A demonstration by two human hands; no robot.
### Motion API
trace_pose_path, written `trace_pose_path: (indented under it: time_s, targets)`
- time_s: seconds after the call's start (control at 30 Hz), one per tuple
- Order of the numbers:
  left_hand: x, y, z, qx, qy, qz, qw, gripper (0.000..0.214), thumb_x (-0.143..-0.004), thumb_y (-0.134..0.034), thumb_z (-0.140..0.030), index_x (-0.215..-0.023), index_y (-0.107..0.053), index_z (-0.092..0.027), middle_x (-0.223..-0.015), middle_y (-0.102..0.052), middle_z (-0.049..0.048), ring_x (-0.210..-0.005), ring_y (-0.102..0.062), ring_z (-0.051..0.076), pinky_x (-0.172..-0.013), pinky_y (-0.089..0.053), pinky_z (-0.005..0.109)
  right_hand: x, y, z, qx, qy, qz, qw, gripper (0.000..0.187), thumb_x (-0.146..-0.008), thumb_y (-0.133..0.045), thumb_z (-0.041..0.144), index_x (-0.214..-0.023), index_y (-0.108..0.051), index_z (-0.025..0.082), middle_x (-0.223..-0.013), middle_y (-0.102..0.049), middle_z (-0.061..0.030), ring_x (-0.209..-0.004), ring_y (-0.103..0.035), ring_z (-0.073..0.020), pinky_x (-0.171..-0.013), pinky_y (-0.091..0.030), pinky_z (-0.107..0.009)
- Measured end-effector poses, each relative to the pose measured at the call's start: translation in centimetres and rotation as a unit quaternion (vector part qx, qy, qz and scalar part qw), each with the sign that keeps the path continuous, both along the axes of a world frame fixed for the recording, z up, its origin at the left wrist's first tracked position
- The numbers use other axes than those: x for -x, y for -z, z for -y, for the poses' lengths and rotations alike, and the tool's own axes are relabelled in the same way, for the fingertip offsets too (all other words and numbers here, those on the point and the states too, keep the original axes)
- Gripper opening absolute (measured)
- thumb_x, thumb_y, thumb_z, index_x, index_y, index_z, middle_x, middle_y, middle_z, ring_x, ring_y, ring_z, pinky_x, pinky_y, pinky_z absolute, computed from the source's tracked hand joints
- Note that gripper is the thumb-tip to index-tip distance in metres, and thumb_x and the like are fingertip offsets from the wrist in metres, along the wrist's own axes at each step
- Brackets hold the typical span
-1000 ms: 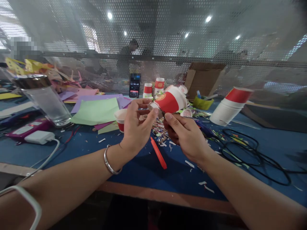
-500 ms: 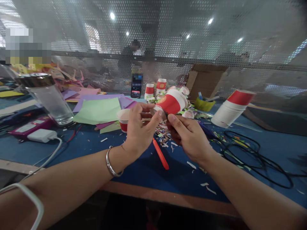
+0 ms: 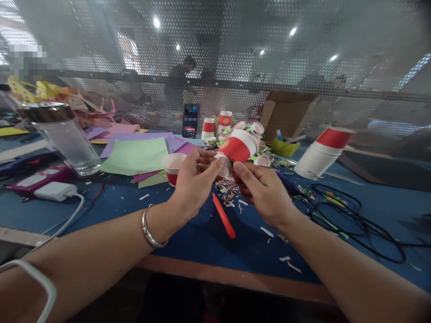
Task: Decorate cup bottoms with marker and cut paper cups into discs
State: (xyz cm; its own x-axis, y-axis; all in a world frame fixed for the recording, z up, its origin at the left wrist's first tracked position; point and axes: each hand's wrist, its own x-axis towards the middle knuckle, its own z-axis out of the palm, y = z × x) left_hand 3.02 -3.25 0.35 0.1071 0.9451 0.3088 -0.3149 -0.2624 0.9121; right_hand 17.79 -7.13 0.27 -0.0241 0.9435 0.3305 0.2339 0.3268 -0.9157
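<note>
A red and white paper cup (image 3: 239, 146) is tilted on its side in front of me, its mouth up and to the right. My left hand (image 3: 198, 177) is closed on it, fingers and thumb pinching its base end. There the pale round bottom (image 3: 225, 167) faces down toward me. My right hand (image 3: 261, 188) is closed in a pinch against the lower edge of that base. What sits between its thumb and finger is hidden. Another paper cup (image 3: 172, 169) stands just left of my left hand. On the table below lies an orange-red pen-like stick (image 3: 224, 216).
Paper scraps (image 3: 230, 193) and a pile of cut cup bottoms (image 3: 262, 160) lie behind my hands. To the right are a leaning cup stack (image 3: 319, 154) and black cable (image 3: 357, 220). Left are coloured paper (image 3: 136, 154), a glass bottle (image 3: 69, 143) and a white charger (image 3: 55, 190).
The cup's base has turned slightly, and more of its pale round bottom shows between my hands. Both hands keep their hold. The whole view has shifted a little.
</note>
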Motion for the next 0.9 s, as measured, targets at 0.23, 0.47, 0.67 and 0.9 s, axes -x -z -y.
trace_pose_path:
  time_s: [0.23,0.47,0.67,0.9]
  targets:
    - [0.3,-0.5,-0.4,-0.030,-0.027,-0.016,0.999,0.025,-0.080,-0.075,-0.022,-0.098,-0.057,-0.019,-0.080,-0.063,-0.0023,-0.062,-0.065,0.009,-0.057,-0.057,0.022,0.1,-0.3,0.2,-0.020,0.000,0.018,1.000,0.049,-0.097,-0.053,0.060,-0.067,-0.046,0.021,-0.056,-0.029,0.0077,-0.045,-0.024,-0.0073,-0.043,-0.017,-0.028]
    - [0.3,-0.7,-0.4,-0.017,-0.023,-0.039,0.999,0.022,-0.081,-0.073,-0.027,-0.093,-0.056,-0.019,-0.067,-0.066,-0.0017,-0.061,-0.065,0.012,-0.056,-0.057,0.023,0.1,-0.3,0.3,-0.033,0.002,0.027,0.999,0.050,-0.098,-0.053,0.057,-0.066,-0.045,0.021,-0.054,-0.029,0.0081,-0.044,-0.024,-0.0066,-0.044,-0.017,-0.028]
    - [0.4,-0.6,-0.6,-0.006,-0.007,-0.067,0.998,0.020,-0.081,-0.073,-0.029,-0.088,-0.058,-0.018,-0.068,-0.065,-0.0013,-0.061,-0.064,0.012,-0.058,-0.058,0.025,0.0,0.1,0.0,-0.019,0.013,0.025,0.999,0.050,-0.098,-0.053,0.057,-0.066,-0.046,0.021,-0.055,-0.032,0.0077,-0.045,-0.026,-0.0065,-0.044,-0.019,-0.027]
    - [0.5,-1.0,-1.0,-0.010,-0.007,-0.065,0.998,0.019,-0.079,-0.075,-0.026,-0.087,-0.060,-0.017,-0.070,-0.063,-0.0018,-0.061,-0.063,0.010,-0.057,-0.057,0.023,0.0,-0.1,0.0,-0.027,0.016,0.042,0.999,0.048,-0.100,-0.050,0.055,-0.066,-0.045,0.021,-0.058,-0.035,0.0066,-0.046,-0.028,-0.0068,-0.045,-0.020,-0.027]
